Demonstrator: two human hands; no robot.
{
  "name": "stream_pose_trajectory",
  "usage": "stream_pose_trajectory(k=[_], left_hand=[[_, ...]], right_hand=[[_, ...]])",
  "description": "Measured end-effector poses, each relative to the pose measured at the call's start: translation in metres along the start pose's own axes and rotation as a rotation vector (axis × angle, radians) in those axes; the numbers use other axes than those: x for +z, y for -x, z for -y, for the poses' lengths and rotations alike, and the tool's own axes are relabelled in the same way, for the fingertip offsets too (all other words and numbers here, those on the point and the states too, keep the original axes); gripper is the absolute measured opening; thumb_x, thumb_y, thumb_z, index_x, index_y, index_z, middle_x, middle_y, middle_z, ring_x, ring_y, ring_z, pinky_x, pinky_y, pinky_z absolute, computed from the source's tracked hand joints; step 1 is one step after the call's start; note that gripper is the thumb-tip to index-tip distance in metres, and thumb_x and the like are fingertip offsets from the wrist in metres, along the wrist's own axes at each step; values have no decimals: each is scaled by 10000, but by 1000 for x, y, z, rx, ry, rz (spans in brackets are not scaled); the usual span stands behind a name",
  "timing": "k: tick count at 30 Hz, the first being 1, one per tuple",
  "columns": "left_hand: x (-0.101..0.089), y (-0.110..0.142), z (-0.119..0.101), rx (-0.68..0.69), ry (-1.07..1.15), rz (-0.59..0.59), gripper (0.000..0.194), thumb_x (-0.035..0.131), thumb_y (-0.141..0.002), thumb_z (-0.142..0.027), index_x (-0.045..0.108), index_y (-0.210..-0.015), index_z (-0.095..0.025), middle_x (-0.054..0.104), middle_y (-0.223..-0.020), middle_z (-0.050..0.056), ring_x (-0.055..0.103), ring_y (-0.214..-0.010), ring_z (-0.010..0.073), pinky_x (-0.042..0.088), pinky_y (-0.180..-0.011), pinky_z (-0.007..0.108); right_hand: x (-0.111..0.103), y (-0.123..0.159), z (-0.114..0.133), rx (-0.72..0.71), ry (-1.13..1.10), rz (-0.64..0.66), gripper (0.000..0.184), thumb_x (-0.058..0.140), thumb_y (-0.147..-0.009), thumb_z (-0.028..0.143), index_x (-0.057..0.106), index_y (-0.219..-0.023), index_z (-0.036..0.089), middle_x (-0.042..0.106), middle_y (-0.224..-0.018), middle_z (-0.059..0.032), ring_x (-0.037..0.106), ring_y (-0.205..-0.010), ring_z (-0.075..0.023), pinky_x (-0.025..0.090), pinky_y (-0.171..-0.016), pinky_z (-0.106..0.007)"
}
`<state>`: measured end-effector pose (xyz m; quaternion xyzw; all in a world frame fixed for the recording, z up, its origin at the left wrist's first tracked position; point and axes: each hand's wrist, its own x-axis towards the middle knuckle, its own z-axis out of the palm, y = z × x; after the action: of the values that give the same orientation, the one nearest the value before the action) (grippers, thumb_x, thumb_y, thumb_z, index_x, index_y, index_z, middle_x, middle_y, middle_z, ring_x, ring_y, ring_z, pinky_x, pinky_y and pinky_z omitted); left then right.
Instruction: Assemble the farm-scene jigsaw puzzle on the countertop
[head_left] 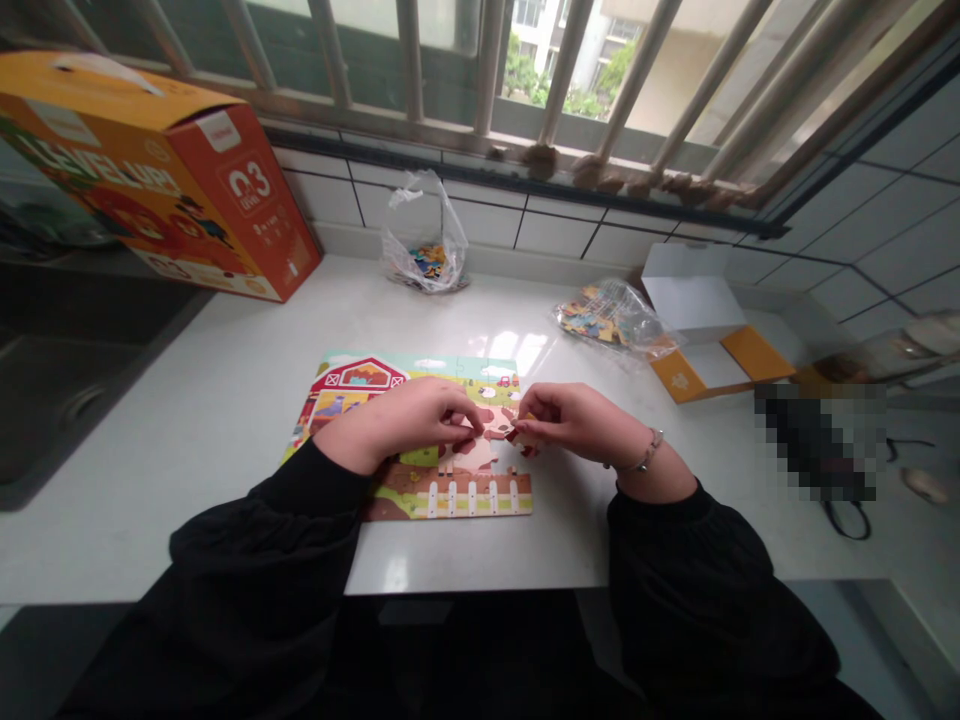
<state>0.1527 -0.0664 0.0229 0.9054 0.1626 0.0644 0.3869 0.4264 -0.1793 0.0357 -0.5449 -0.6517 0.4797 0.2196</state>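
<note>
A partly assembled jigsaw puzzle (472,497) with a red barn, a pink animal and a white fence lies flat on the counter. My left hand (429,412) reaches over its middle, thumb and forefinger bent close together at the pink animal. Whether anything is between those fingertips is hidden. At the puzzle's right edge, my right hand (564,416) pinches a small puzzle piece (513,434) with red and pale parts. Another dark red piece (529,451) shows just below these fingers. Part of the barn is covered by my left hand and wrist.
A large orange box (247,215) stands at the back left beside a dark sink (52,370). Clear bags of pieces, one upright (426,255) and one lying flat (600,318), are at the back. An opened white-and-orange box (694,290) and a blurred-out dark object (817,440) sit right.
</note>
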Motion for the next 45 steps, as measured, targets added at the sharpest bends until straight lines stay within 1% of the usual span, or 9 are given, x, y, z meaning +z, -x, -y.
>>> stream_pose_trajectory(k=[5, 9, 12, 20, 26, 30, 34, 38, 45], left_hand=[[0, -1, 1, 14, -34, 10, 201, 692, -970, -237, 886, -1021, -250, 799, -927, 39, 706, -820, 177, 462, -744, 277], [0, -1, 0, 15, -54, 23, 209, 691, -974, -223, 886, -1046, -251, 794, -923, 36, 707, -846, 181, 458, -757, 273], [-1, -1, 0, 12, -46, 23, 200, 698, -974, -215, 888, -1023, -253, 791, -919, 32, 704, -838, 177, 450, -747, 273], [-1, -1, -1, 4, -37, 21, 176, 708, -968, -223, 882, -968, -248, 782, -879, 26, 694, -800, 171, 440, -716, 279], [0, -1, 0, -3, -27, 25, 183, 699, -979, -239, 879, -1011, -249, 781, -883, 31, 703, -806, 173, 455, -719, 268], [1, -1, 1, 8, -45, 0, 180, 707, -979, -246, 881, -1024, -248, 785, -909, 38, 706, -838, 179, 465, -747, 269], [1, -1, 0, -9, -49, 10, 173, 714, -973, -239, 880, -1020, -251, 788, -918, 32, 707, -838, 174, 460, -747, 269], [0, -2, -2, -11, -22, 7, 169, 713, -968, -242, 879, -1001, -252, 791, -905, 30, 710, -831, 175, 460, -742, 275], [0, -2, -4, -44, -33, 18, 176, 706, -959, -229, 878, -988, -254, 780, -883, 27, 696, -802, 180, 447, -729, 296]], right_hand=[[7, -7, -2, 148, -164, 9, 554, 844, -850, 714, 623, -914, 210, 744, -770, -32, 651, -639, -148, 438, -540, -249], [17, -16, -7, 189, -96, -14, 574, 876, -787, 709, 595, -826, 211, 618, -660, 36, 518, -564, -107, 351, -495, -234], [22, -18, -10, 196, -39, -34, 557, 876, -775, 689, 583, -795, 215, 623, -672, 32, 528, -579, -113, 362, -507, -238], [18, -14, -5, 126, 263, -131, 513, 845, -822, 676, 678, -733, 199, 682, -707, -8, 528, -652, -132, 331, -561, -262], [18, -16, -3, 230, 132, -74, 560, 815, -826, 740, 664, -751, 207, 676, -664, -9, 565, -594, -139, 368, -536, -269], [20, -16, -3, 278, 134, -43, 523, 854, -828, 686, 636, -738, 218, 684, -635, -4, 610, -576, -152, 398, -537, -271], [21, -14, -1, 203, 301, -81, 447, 844, -891, 589, 660, -727, 216, 686, -636, 1, 571, -580, -138, 370, -566, -279], [20, -14, 1, 129, 478, -146, 419, 891, -875, 495, 636, -700, 212, 655, -662, 18, 497, -609, -125, 319, -594, -291], [21, -15, -1, 98, 503, -127, 401, 864, -903, 462, 620, -708, 210, 609, -653, 35, 437, -599, -114, 272, -600, -298]])
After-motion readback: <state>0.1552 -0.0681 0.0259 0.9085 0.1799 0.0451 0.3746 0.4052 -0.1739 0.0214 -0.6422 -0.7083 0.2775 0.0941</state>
